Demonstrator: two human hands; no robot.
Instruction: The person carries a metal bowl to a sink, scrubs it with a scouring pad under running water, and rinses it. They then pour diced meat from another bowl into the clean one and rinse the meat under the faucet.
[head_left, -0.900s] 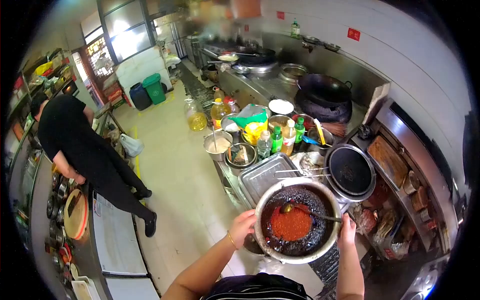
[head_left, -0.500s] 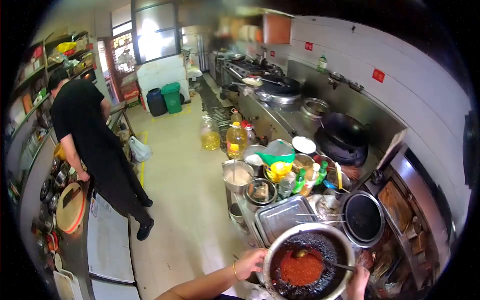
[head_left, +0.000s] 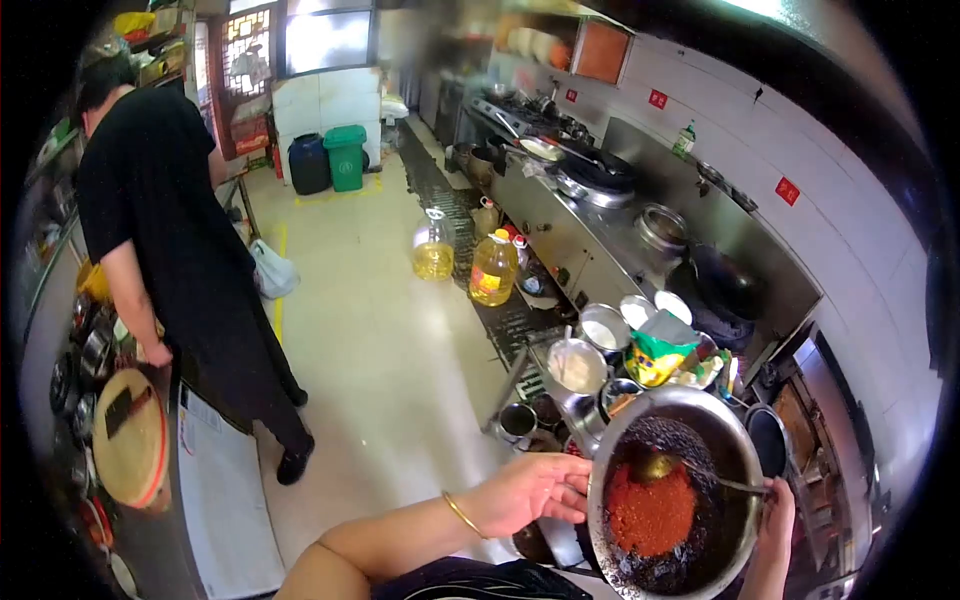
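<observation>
A large metal bowl (head_left: 740, 440) with red paste, a dark mixture and a ladle (head_left: 728, 484) is held up in front of me, tilted. My left hand (head_left: 532, 492), with a gold bracelet on its wrist, is at the bowl's left rim, its fingers bent against the metal. On the right side my right hand (head_left: 776, 520) grips the rim beside the ladle's handle; part of that hand is hidden behind the bowl.
Metal pots of white powder (head_left: 604, 328) and a green-yellow bag (head_left: 660, 350) stand beyond the bowl. Oil jugs (head_left: 492, 268) are on the floor. At the left, a person in black (head_left: 170, 220) stands by a counter with a round cutting board (head_left: 130, 440).
The bowl has been raised and moved right, and now tilts more. Both hands moved with it. The view has shifted, and the tray is now out of sight.
</observation>
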